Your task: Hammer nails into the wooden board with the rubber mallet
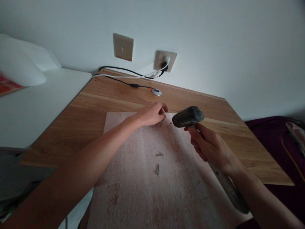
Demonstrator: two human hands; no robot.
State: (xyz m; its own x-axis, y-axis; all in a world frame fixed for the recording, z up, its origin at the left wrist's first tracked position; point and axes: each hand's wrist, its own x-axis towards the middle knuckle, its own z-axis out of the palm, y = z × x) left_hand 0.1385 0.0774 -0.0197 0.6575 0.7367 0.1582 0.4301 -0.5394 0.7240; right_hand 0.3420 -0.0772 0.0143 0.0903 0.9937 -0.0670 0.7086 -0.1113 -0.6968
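Hammer [187,117] sits just right of centre in the frame, its dark, blunt head tilted above the upper right part of a pale, scuffed board [133,190]. At the upper left edge, a puffy white bundle [26,60] rests on a white table [54,105], with a red patterned thing [9,84] beside it. A wooden table [92,109] runs across the middle, under the board. The left forearm rises from the lower left corner to the left hand [154,114], at the board's far edge near centre. Its fingers are curled, thumb and forefinger near each other; I cannot tell whether they pinch anything. Above it, black and white cables [124,76] lead right to plugs in a wall socket [173,58], right of another wall plate [123,47]. A round cable hole [156,92] lies below the socket. Just right of the left hand's fingertips, two small dark nails [170,123] stand at the board. Lower, near centre, lie two small pale pieces [157,169], too small to make out. The right hand [211,140] wraps firmly around the hammer just below its head; the handle slants to the lower right. Purple cloth [269,133] fills the right edge.
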